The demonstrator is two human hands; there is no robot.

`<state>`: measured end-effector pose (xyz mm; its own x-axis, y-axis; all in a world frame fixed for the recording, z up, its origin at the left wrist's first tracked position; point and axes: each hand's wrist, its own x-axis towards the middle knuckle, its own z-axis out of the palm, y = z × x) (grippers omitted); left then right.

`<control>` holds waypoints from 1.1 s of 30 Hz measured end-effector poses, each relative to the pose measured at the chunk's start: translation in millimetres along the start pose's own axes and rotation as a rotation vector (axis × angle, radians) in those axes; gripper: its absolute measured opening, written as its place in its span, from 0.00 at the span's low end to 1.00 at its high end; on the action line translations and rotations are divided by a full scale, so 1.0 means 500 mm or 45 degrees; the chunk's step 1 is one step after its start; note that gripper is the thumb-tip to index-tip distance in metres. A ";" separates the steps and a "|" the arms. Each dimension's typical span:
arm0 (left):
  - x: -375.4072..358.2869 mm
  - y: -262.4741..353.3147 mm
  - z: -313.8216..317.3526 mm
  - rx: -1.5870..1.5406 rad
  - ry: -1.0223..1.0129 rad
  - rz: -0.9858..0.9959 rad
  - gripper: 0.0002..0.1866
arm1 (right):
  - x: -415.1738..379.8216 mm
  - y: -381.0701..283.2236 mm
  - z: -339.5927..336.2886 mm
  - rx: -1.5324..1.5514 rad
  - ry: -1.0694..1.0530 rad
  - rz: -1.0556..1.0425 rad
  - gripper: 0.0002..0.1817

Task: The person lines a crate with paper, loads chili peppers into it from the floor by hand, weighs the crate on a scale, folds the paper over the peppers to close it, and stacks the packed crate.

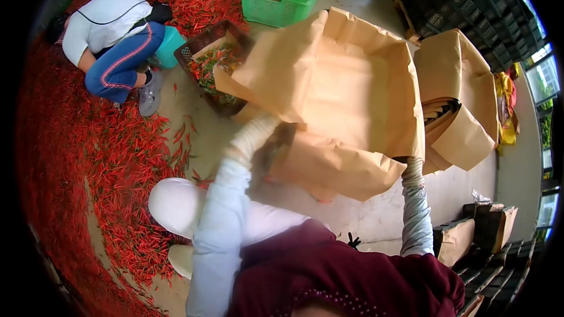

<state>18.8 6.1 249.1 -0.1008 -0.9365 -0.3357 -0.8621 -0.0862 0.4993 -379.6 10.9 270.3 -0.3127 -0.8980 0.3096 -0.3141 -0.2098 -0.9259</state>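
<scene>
A large crate lined with brown paper (346, 94) is in front of me, its paper flaps folded out over the sides. Only slivers of its dark wall show beneath the paper. My left hand (258, 133), in a pale glove and blurred, grips the crate's left side; its fingers are partly hidden. At the near right corner my right hand (413, 170), also gloved, holds the crate's edge, with the fingers tucked under the paper. The inside of the lined crate shows bare paper.
Red chillies (117, 176) cover the floor on the left, where a crouching person (111, 29) works. Beyond are a brown crate of chillies (235, 103) and a green crate (273, 9). At right stand another paper-lined crate (455, 76), stacked black crates (464, 6) and paper-lined boxes (458, 243).
</scene>
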 end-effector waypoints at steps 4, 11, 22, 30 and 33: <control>-0.183 0.022 -0.170 0.056 -0.246 0.307 0.14 | 0.007 -0.030 0.055 -0.084 -0.223 -0.042 0.13; -0.045 0.006 -0.295 0.412 1.143 0.261 0.35 | -0.011 -0.066 0.173 -0.346 -0.641 -0.248 0.12; -0.285 -0.187 -0.392 -1.492 0.931 -0.318 0.20 | -0.096 -0.182 0.355 -0.193 -0.952 -0.579 0.14; -0.574 -0.352 -0.398 -0.686 1.629 -0.325 0.03 | -0.033 -0.355 0.355 0.101 -1.394 -1.063 0.18; -0.638 -0.322 -0.392 -1.007 1.866 -0.508 0.01 | -0.075 -0.503 0.579 0.207 -0.807 -1.158 0.36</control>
<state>287.0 252.1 432.4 0.9372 -0.2832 0.2038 -0.2364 -0.0858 0.9679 -29.6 -14.8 428.9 0.5012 -0.4095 0.7623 -0.0578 -0.8948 -0.4427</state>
